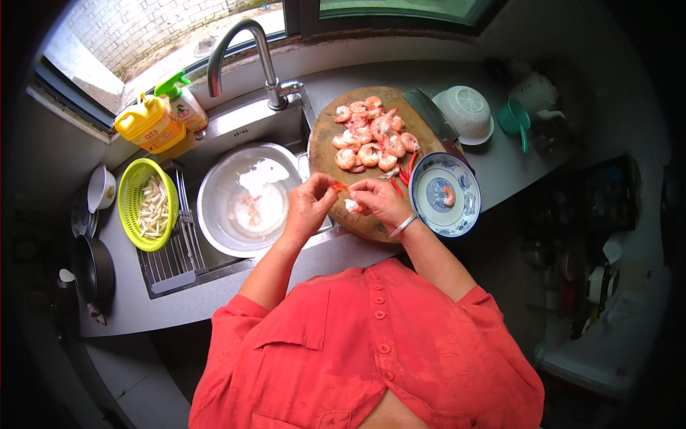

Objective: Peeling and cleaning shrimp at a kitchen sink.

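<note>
Over the near left part of a round wooden chopping board [327, 134], my two hands meet. My right hand [383, 201] grips a shrimp [355, 207], its pale flesh showing below the fingers. The fingertips of my left hand [311, 206] pinch an orange-red bit of the same shrimp, likely tail or shell. Pink cooked shrimps [375, 134] lie heaped on the board, with red chillies [403, 175] at their near right side. A blue-and-white plate [445, 195] holding one peeled shrimp [449, 196] overlaps the board's right edge. A metal basin [214, 214] with shell scraps in it sits in the sink.
A cleaver [430, 115] lies on the board's right side, beside an upturned white colander [464, 114]. Left of the basin stand a green basket [124, 201] of pale cut pieces and a metal rack [185, 241]. The faucet [262, 48] arches behind the sink, near two bottles.
</note>
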### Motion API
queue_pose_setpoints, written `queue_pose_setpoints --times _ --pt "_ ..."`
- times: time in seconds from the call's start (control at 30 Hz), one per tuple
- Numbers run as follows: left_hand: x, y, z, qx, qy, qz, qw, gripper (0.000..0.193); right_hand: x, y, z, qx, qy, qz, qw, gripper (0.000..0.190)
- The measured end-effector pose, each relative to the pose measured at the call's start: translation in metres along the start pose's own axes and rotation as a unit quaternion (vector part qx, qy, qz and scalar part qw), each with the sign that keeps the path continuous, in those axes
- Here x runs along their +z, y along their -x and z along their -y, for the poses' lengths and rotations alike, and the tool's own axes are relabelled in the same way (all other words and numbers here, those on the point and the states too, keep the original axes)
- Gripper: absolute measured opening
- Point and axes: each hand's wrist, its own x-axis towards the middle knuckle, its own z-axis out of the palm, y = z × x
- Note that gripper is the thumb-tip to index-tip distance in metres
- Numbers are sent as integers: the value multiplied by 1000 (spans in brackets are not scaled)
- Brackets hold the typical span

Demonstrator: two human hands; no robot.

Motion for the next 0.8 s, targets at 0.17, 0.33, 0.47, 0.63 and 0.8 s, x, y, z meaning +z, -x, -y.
queue_pose_setpoints --times 0.17,0.33,0.47,0.63,0.8 --pt "4 4 -8 -18 94 67 993 14 -4 -5 -7 -105 63 11 992 21" --pt "1 3 3 31 12 61 998 13 1 0 -2 -161 194 -39 967 21" --pt "1 1 6 32 5 51 998 14 2 2 2 -210 309 -74 925 21" --pt "-1 1 1 10 -16 56 998 16 4 4 6 -283 429 -105 851 19" --pt "0 2 6 -35 -6 72 997 16 9 10 11 -302 507 -92 802 18"
